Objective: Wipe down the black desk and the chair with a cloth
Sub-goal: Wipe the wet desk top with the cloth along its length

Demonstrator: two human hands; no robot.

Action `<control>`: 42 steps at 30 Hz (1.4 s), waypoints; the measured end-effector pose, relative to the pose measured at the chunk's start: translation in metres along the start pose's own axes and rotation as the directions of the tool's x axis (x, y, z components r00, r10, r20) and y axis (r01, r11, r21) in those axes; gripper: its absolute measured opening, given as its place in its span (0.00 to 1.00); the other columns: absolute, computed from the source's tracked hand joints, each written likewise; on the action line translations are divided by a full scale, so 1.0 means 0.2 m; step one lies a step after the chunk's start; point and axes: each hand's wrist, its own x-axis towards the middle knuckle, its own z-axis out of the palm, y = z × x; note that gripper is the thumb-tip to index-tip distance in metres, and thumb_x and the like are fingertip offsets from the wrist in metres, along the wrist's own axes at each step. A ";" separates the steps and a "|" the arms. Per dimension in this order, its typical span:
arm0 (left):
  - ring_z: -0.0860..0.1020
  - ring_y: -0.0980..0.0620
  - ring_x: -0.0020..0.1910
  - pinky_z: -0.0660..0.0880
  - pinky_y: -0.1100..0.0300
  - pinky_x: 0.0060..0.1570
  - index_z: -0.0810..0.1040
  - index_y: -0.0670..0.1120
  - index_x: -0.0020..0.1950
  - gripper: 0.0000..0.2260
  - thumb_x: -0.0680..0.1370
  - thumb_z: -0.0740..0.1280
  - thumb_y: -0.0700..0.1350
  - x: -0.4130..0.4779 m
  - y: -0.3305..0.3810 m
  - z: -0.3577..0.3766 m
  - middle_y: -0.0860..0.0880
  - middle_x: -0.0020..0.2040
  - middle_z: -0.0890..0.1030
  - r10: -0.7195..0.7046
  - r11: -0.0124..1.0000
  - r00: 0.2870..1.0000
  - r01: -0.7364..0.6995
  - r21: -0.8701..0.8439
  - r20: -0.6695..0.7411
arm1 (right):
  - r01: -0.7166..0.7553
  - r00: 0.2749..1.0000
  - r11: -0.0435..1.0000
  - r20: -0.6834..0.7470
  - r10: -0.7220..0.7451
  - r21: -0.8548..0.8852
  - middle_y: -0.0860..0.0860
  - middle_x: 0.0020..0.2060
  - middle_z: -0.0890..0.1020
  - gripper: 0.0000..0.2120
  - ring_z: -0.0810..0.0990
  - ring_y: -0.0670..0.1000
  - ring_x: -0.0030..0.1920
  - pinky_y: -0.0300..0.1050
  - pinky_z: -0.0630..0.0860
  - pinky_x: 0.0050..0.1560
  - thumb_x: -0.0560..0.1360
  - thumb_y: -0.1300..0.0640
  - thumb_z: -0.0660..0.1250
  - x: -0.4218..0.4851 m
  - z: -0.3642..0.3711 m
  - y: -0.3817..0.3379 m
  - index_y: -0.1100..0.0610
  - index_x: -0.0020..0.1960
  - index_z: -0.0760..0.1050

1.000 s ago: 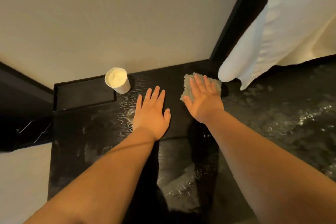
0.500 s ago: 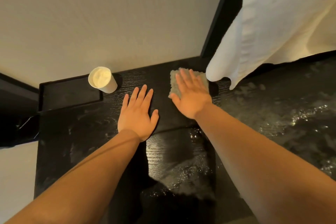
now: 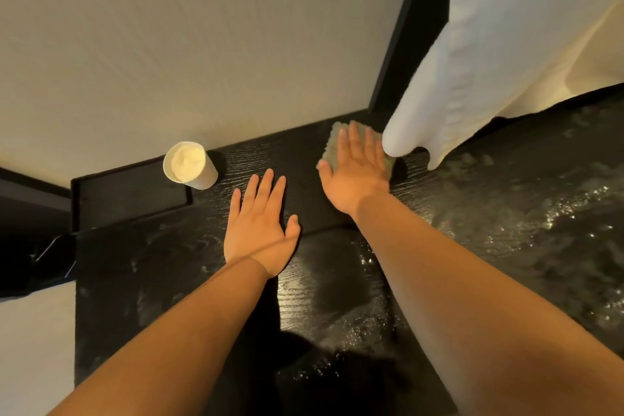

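Press cloth under flat, straight-fingered right hand along black desk back edge, clear of hanging white fabric; brace with splayed left hand.

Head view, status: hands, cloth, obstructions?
Left hand flat on desk. Right hand presses cloth near wall. White fabric hangs beside cloth; cup at left.

Dim warm light, wet glare on the desk, wide-angle bending at edges

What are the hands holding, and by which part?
Nothing is gripped. The right hand presses flat on top of the cloth, fingers straight, covering most of it. The left hand lies flat on the desk.
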 end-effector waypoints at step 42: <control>0.41 0.46 0.86 0.41 0.41 0.83 0.46 0.52 0.87 0.34 0.83 0.49 0.62 0.00 -0.02 0.02 0.49 0.87 0.43 0.041 0.999 0.999 -0.041 -0.006 0.014 | -0.138 0.989 0.990 -0.055 0.139 0.015 0.55 0.84 0.42 0.37 0.41 0.60 0.83 0.60 0.42 0.82 0.84 0.37 0.43 -0.17 0.05 0.03 0.56 0.85 0.41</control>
